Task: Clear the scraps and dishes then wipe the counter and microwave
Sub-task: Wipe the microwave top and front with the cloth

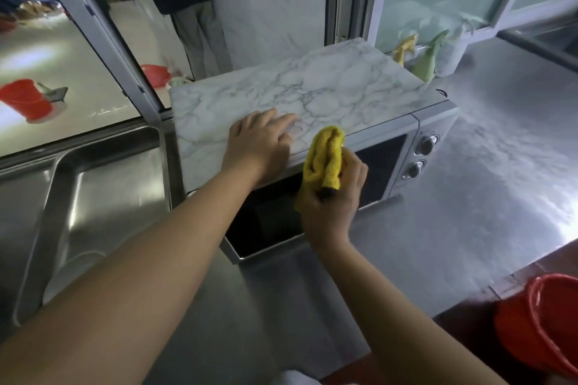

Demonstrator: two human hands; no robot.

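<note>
The left hand [261, 142] is lying flat on the marble-patterned top of the microwave [312, 91], fingers straight and pointing toward one o'clock, so that grip is wide and holding nothing. At three o'clock from it, the right hand [331, 197] is holding a bunched yellow cloth [325, 159], its fingers curled round the lower part while the folded upper end is sticking up against the front top edge of the microwave. The microwave is sitting on the steel counter [469, 181], with its door [266, 228] hanging open toward the person and two round knobs [420, 156] showing on the panel at three o'clock of the cloth. A steel sink [78, 197] is lying at nine o'clock of the microwave. Two spray bottles [419, 56], one yellowish and one green, are standing just behind the microwave's far corner at one o'clock. A red bucket [544, 322] is showing at the five o'clock corner, below the counter edge.
</note>
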